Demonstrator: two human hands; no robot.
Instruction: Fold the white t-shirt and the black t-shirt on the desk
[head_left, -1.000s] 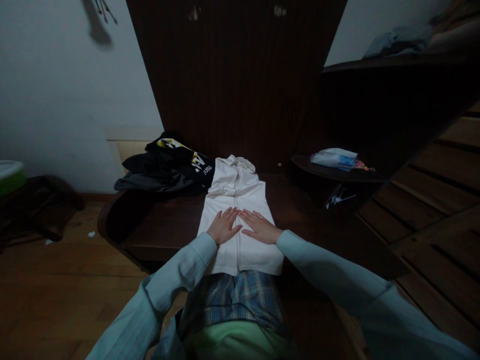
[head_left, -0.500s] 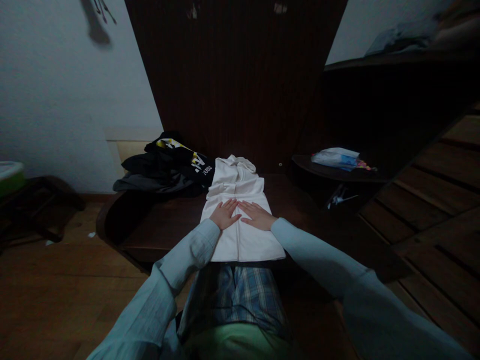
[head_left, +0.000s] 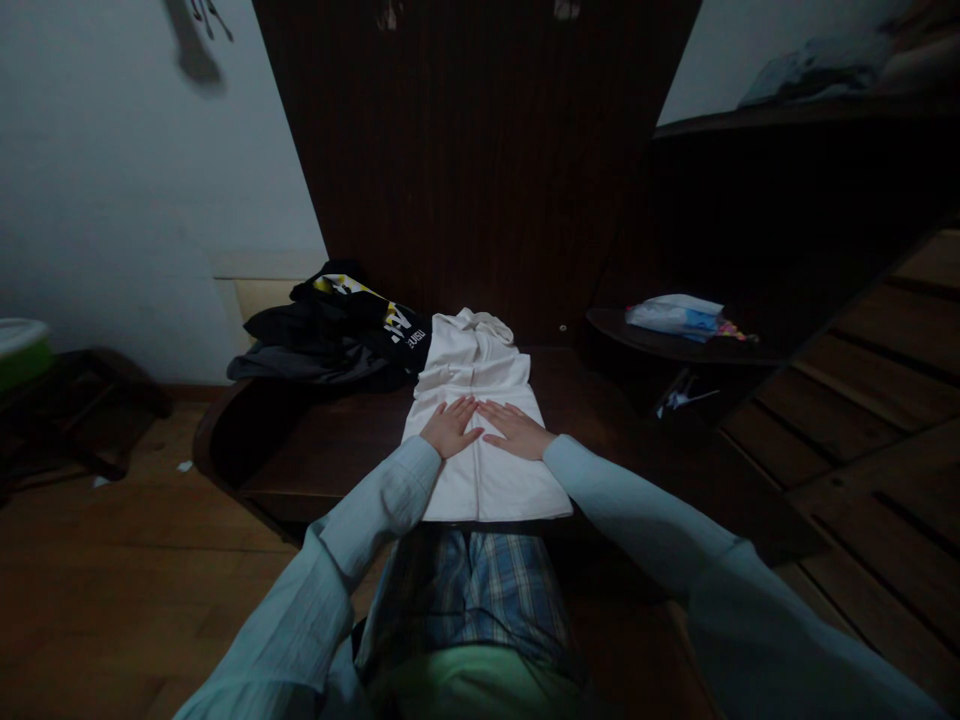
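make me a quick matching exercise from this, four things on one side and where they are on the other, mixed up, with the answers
Things
1. white garment
2. dark clothes
3. plastic packet
4. green tub

Places
A. on the small shelf at the right
B. under the left hand and right hand
C. at the far left edge of the view
D. heaped at the left end of the bench

Pairs: 1-B, 2-D, 3-A, 4-C

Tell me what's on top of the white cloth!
The left hand and right hand lie flat on the white cloth. The patch of cloth beneath them is covered, so I can't see it.
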